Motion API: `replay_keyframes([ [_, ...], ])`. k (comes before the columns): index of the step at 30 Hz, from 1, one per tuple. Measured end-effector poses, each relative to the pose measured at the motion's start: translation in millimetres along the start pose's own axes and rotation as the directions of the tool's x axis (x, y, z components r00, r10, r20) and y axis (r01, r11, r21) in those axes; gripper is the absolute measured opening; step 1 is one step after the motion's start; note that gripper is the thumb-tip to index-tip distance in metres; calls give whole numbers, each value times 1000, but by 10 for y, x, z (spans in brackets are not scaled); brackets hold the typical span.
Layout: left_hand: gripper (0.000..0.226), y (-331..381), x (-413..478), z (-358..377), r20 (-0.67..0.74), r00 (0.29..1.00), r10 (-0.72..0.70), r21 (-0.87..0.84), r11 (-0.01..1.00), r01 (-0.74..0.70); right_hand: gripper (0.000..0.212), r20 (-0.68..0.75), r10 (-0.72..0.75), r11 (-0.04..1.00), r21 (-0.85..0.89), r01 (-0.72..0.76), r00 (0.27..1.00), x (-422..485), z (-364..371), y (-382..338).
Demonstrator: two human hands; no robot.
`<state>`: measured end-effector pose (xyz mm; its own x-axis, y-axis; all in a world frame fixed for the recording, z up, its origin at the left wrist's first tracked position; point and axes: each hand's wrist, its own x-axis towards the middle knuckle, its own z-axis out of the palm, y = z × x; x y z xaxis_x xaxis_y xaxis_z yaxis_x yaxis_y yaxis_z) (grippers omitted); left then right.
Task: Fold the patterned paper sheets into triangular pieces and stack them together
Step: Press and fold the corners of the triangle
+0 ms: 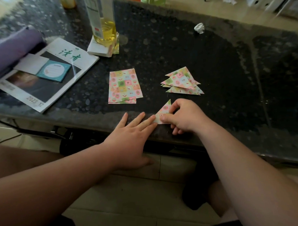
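Observation:
A small stack of flat patterned paper sheets [124, 85] lies on the dark stone table [222, 78]. To its right sits a pile of folded patterned triangles [182, 82]. At the table's front edge lies one more folded triangle [163, 111]. My right hand [183, 116] pinches this triangle, thumb on its lower edge and fingers curled over its right side. My left hand [134, 137] lies flat with straight fingers, its fingertips touching the triangle's left corner.
A magazine [45, 73] with a teal card and a purple roll lies at the left. A bottle of yellow oil [104, 21] stands on a pad of paper behind the sheets. A crumpled white paper ball [199, 28] sits far back.

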<state>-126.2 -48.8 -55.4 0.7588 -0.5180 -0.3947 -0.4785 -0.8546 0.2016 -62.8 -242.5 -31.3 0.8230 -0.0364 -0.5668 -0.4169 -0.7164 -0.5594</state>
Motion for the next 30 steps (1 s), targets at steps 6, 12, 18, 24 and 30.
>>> replay_keyframes([
  [6,105,-266,-294,-38,8,999,-53,62,997,53,36,25,11,1000,18,-11,1000,29,-41,22],
  [12,77,-122,-160,-214,-120,982,-149,-297,949,108,56,25,-81,961,-264,84,996,-16,-16,-62],
  [18,47,-92,92,-440,-138,963,-230,-503,854,132,26,66,-72,947,-310,89,995,-73,-31,-131],
  [24,12,-184,224,-586,-83,945,-315,-736,658,155,11,-9,-323,890,-344,301,946,-175,-120,10],
  [30,9,-141,227,-658,18,960,-278,-885,442,145,13,-174,-542,840,-148,522,822,-273,-108,185],
])
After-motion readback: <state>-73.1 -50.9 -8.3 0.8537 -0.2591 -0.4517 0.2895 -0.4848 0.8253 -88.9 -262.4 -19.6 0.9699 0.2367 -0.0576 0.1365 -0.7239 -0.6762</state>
